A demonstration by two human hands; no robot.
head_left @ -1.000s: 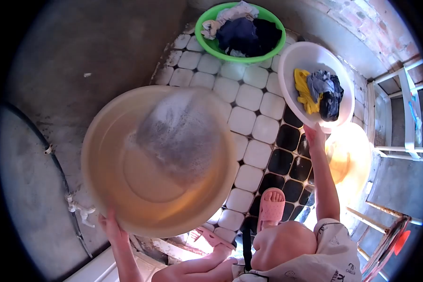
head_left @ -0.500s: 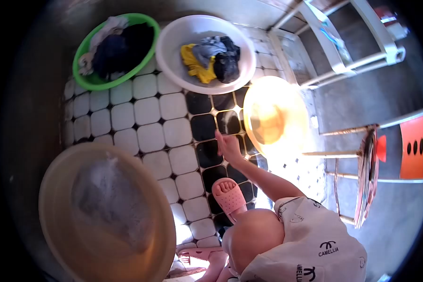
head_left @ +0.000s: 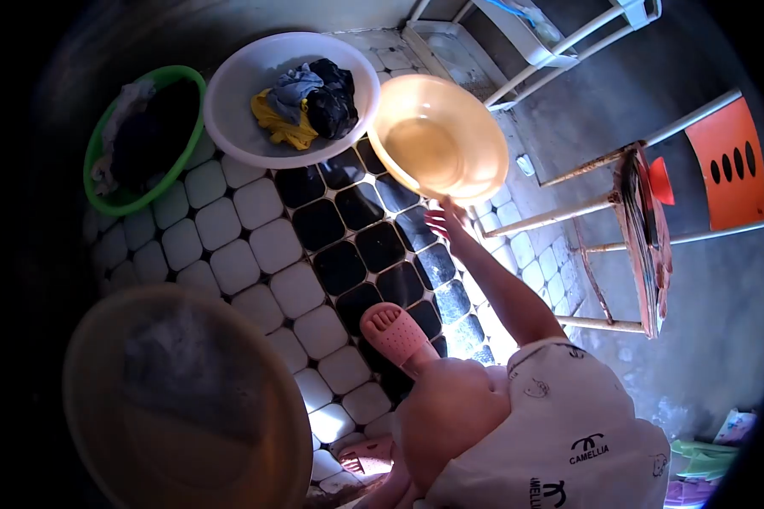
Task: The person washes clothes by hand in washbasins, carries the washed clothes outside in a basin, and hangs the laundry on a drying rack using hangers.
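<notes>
My right hand (head_left: 450, 222) is at the near rim of a yellow basin (head_left: 440, 136), its fingers bent below the rim; whether they grip it is unclear. Beside that basin, a white basin (head_left: 221, 110) holds yellow, grey and black clothes (head_left: 301, 103). A green basin (head_left: 197, 127) with dark and pale clothes (head_left: 140, 140) stands further left. In the lower left, a large beige basin (head_left: 187, 458) holds soapy grey cloth (head_left: 187, 369). My left hand does not show.
White and black tiles (head_left: 276, 246) cover the floor. A white rack (head_left: 560, 55) stands at the upper right, and a rusty-legged chair (head_left: 641, 237) with an orange back (head_left: 727, 161) at the right. My feet in pink sandals (head_left: 397, 335) rest on the tiles.
My right hand has left the white basin and reached the yellow one. The view has swung right, so the basins appear further left. My left hand, earlier at the beige basin's rim, is out of view.
</notes>
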